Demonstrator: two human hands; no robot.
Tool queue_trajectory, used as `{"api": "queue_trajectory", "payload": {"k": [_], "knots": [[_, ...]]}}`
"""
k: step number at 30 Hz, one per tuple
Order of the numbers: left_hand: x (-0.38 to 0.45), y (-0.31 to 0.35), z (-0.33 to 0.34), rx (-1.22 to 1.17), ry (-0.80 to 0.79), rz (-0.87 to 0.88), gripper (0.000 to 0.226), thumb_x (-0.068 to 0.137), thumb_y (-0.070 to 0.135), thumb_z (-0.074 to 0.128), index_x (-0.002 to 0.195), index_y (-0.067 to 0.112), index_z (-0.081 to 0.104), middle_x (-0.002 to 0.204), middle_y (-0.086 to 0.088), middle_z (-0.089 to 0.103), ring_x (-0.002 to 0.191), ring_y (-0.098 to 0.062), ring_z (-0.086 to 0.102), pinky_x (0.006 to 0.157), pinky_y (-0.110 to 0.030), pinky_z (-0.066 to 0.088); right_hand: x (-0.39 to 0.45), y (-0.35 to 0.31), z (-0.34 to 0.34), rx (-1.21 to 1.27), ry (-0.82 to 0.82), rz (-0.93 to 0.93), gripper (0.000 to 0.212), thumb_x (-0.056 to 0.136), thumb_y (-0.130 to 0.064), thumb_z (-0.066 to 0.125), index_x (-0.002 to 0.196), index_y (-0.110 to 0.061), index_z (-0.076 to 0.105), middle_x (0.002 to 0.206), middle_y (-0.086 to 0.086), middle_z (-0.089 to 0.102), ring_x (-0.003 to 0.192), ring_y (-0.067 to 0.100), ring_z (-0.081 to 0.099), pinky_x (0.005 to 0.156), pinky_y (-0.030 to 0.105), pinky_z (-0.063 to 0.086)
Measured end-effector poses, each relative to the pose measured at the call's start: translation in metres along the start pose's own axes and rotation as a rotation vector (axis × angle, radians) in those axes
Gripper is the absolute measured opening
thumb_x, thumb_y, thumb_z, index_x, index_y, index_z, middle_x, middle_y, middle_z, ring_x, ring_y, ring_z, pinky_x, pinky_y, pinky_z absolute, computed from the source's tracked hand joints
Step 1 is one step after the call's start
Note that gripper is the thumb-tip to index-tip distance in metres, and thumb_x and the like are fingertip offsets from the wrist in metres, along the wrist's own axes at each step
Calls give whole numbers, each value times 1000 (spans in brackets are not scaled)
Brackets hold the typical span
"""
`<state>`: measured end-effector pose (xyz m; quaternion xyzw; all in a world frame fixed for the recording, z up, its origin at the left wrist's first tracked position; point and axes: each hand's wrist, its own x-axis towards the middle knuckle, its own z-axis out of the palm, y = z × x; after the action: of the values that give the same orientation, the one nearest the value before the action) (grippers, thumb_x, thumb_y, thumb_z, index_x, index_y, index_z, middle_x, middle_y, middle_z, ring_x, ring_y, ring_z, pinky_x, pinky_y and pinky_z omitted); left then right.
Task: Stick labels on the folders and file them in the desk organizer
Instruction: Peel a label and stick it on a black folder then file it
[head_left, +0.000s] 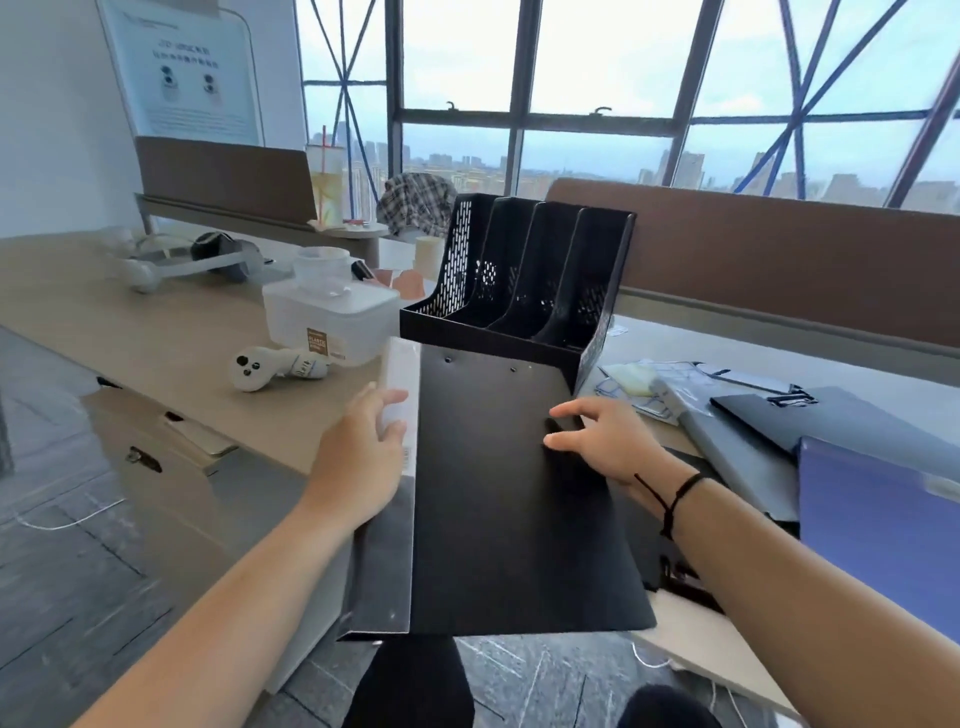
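Folder (519, 493) lies flat under both hands: left hand (358, 457) on its spine edge, right hand (602, 441) on its cover. Desk organizer (519, 275) directly beyond the fingertips, touching folder's far edge. Storage box (327, 317) beyond left hand. Folder stack (831, 457) right of right hand.

A matte black folder (519, 493) with a white spine label (402, 384), black perforated organizer (514, 275), blue folder (878, 525).

High-rise office: desks (156, 332) with partition screens (779, 270), desk organizer (519, 275), folders (857, 499), skyline windows (597, 78).
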<state>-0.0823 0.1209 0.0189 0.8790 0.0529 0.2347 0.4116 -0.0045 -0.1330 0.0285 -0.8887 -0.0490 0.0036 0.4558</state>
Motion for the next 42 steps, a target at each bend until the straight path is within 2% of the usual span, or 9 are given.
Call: {"api": "queue_trajectory", "payload": {"k": [4, 8, 12, 15, 19, 26, 31, 36, 42], "knots": [[8, 21, 34, -4, -157, 65, 34, 102, 12, 46, 128, 26, 62, 156, 4, 40, 140, -19, 43, 99, -23, 30, -31, 17, -55, -182, 84, 27, 37, 75, -33, 85, 108, -23, 74, 108, -6, 63, 106, 12, 56, 84, 24, 36], [11, 46, 79, -52, -349, 120, 25, 99, 13, 49, 113, 29, 61, 123, -1, 62, 116, -24, 56, 90, -31, 40, -60, 47, -85, -255, 118, 81, 49, 75, -41, 84, 118, -20, 71, 115, -8, 64, 101, 7, 55, 85, 21, 38], [5, 61, 111, 216, -542, 214, 29, 99, 32, 56, 127, 26, 60, 119, 7, 56, 122, -19, 52, 93, -28, 37, -75, 83, -89, -328, 98, 152, 56, 77, -51, 79, 124, -23, 65, 128, -5, 63, 112, 12, 58, 95, 26, 45], [8, 56, 128, 309, -565, 252, 33, 98, 42, 54, 128, 30, 59, 132, 11, 58, 131, -19, 48, 100, -32, 39, -76, 100, -86, -440, 89, 130, 58, 77, -65, 69, 126, -35, 61, 134, -7, 57, 120, 13, 56, 97, 30, 47], [24, 54, 140, 557, -451, 391, 38, 96, 55, 49, 126, 35, 59, 135, 17, 57, 136, -14, 34, 102, -34, 35, -63, 107, -88, -608, 74, 98, 64, 74, -81, 53, 125, -42, 57, 128, -11, 59, 121, 13, 51, 94, 37, 50], [72, 66, 173, 501, -732, 508, 51, 92, 59, 55, 138, 39, 48, 147, 10, 45, 142, -18, 27, 117, -36, 27, -43, 99, -94, -729, 165, 91, 57, 86, -69, 50, 133, -39, 48, 125, -12, 57, 118, 16, 53, 84, 35, 49], [113, 82, 208, 419, -881, 592, 56, 93, 53, 59, 144, 36, 42, 150, 14, 40, 141, -12, 30, 117, -37, 31, 11, 101, -107, -869, 235, -71, 31, 97, -31, 45, 127, -30, 56, 117, -3, 68, 112, 24, 56, 89, 36, 42], [138, 84, 244, 300, -855, 601, 62, 90, 53, 60, 146, 32, 43, 148, 10, 45, 138, -9, 40, 115, -34, 35, 86, 127, -102, -923, 27, -135, 56, 81, -13, 44, 132, -32, 53, 127, -2, 64, 122, 21, 55, 103, 36, 40], [126, 70, 253, 306, -727, 525, 69, 94, 63, 47, 154, 35, 27, 158, 17, 30, 145, -7, 29, 114, -35, 34, 84, 164, -126, -961, 100, -148, 42, 89, -17, 47, 127, -34, 56, 126, -11, 61, 120, 16, 56, 100, 35, 44]]}}
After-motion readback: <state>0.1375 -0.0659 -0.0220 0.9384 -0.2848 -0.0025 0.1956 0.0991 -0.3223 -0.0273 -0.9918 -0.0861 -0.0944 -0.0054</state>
